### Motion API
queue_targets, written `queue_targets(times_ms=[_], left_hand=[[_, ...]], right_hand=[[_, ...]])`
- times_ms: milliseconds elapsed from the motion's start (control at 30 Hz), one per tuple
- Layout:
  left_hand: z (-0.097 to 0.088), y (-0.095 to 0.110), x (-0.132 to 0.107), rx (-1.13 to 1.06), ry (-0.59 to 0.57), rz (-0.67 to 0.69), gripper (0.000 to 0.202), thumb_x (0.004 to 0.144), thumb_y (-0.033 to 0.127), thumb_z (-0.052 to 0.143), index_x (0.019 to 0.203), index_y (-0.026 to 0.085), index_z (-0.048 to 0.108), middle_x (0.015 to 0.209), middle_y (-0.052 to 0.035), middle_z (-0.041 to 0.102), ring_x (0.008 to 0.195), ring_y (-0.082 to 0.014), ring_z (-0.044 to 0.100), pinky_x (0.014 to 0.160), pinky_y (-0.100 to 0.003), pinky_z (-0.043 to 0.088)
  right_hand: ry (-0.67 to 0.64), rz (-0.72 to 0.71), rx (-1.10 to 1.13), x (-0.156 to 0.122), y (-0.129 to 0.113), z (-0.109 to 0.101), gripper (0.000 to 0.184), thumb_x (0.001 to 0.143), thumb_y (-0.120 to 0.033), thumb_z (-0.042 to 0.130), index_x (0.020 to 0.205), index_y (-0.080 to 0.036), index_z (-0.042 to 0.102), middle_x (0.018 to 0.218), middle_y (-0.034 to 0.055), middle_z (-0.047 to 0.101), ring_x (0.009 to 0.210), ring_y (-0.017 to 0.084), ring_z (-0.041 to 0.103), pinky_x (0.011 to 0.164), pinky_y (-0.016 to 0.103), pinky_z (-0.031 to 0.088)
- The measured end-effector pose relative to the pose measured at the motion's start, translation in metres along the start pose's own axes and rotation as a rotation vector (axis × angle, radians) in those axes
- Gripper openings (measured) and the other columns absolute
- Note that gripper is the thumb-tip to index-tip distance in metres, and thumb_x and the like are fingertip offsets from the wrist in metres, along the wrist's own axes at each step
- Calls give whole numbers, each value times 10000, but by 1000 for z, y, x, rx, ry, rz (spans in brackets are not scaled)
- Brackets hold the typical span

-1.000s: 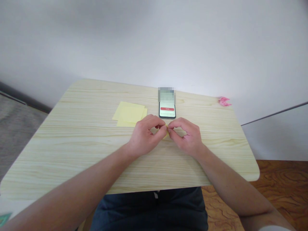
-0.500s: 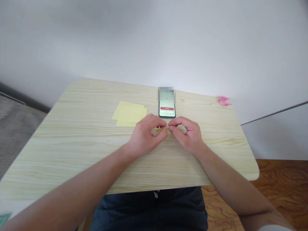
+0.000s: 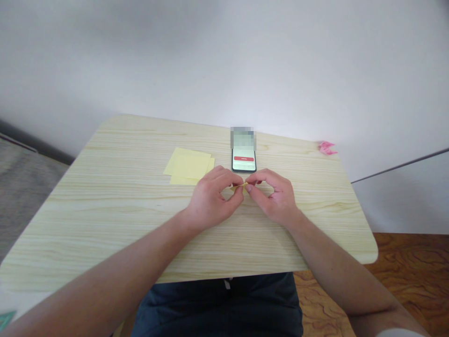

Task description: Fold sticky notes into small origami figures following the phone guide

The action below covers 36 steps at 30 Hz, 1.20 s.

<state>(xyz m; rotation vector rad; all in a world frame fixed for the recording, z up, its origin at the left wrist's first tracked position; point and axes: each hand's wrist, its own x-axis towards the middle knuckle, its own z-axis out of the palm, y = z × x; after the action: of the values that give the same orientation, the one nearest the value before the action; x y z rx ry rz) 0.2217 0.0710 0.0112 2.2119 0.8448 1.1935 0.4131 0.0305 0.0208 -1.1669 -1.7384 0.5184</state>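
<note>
Between my fingertips is a small folded piece of yellow paper [image 3: 239, 187], mostly covered by the fingers. My left hand [image 3: 217, 194] pinches its left part between thumb and index finger. Thumb and index finger of my right hand [image 3: 275, 194] are closed on its right end. Both hands are close together over the table, just in front of a phone [image 3: 244, 164]. Left of the phone, several flat yellow paper sheets [image 3: 191, 164] overlap, near the knuckles of my left hand.
The pale wood-grain table [image 3: 122, 201] stands against a white wall [image 3: 224, 61]. A folded pink paper figure [image 3: 327, 148] sits at the table's far right edge. The phone's screen is lit, with a red bar and a blurred upper part.
The folded yellow paper has turned slightly between my fingers, and its top edge now shows as a straighter line. Both hands have stayed nearly in place.
</note>
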Motion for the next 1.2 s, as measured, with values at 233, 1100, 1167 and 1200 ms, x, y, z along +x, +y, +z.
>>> queue_targets(times_ms=[233, 1100, 1167, 1200], left_hand=[[0, -1, -1, 63, 12, 76, 106, 850, 129, 658, 900, 215, 693, 824, -29, 706, 819, -198, 611, 778, -371, 494], [-4, -1, -2, 98, 127, 171, 192, 806, 98, 735, 950, 225, 726, 946, -34, 731, 889, -200, 639, 817, -385, 536], [-4, -1, -2, 96, 129, 167, 191, 810, 101, 731, 953, 227, 727, 947, -35, 727, 889, -198, 639, 816, -382, 538], [-4, -1, -2, 97, 129, 167, 189, 812, 103, 730, 954, 227, 728, 945, -35, 726, 886, -198, 639, 814, -382, 538]], right_hand=[[24, -41, -35, 0, 0, 1, 94, 885, -161, 680, 936, -239, 695, 896, 26, 726, 841, 185, 681, 804, 362, 547], [52, -233, -11, 0, 5, -1, 229, 822, -61, 711, 955, -248, 720, 952, 44, 725, 908, 215, 681, 812, 409, 583], [52, -228, -13, 0, 4, -2, 225, 823, -67, 716, 960, -246, 721, 953, 47, 727, 911, 217, 683, 815, 412, 587], [53, -228, -15, 0, 3, -2, 222, 823, -71, 718, 962, -245, 722, 953, 48, 727, 910, 217, 683, 814, 412, 588]])
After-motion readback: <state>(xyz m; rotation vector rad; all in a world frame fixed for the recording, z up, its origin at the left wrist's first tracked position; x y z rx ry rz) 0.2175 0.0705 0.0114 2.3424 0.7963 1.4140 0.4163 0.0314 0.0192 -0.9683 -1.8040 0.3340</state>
